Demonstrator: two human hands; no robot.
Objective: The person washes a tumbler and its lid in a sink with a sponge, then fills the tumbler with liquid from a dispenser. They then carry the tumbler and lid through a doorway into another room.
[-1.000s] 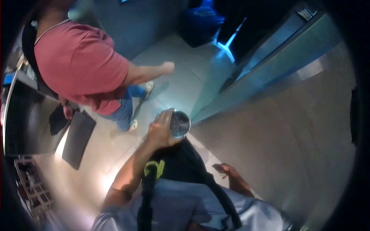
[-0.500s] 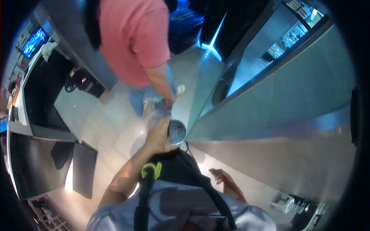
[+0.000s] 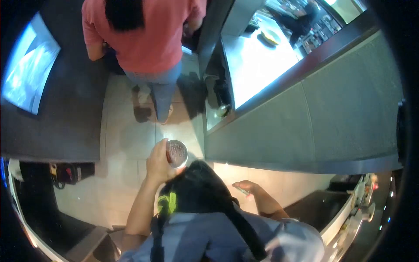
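Left hand: the left hand (image 3: 159, 162) is raised in front of the chest, fingers curled round the side of a cup (image 3: 177, 153), thumb side towards the body. It is a closed, wrapping grip.
Cup: round and upright as far as I can tell, seen from above, held over the pale floor tiles (image 3: 131, 139). Its top looks dark and reddish; whether that is a lid or the open drink is too blurred to say.
Right hand: the right hand (image 3: 246, 187) hangs lower, near the hip, half closed. It seems to pinch a small thin object (image 3: 241, 190) that I cannot identify.
Step in hand: by my reading, the cup is being carried by hand along a narrow aisle, not set down anywhere.
Person ahead: a person in a pink-red shirt (image 3: 144, 30) stands in the aisle, well apart from the cup and facing away.
Surroundings: a dark counter (image 3: 65, 109) with a lit screen (image 3: 28, 74) on the left; a grey panel (image 3: 331, 118) and a bright steel worktop (image 3: 257, 65) on the right.
Next move calls for: a level cup, a firm grip, and room to pass the person ahead.
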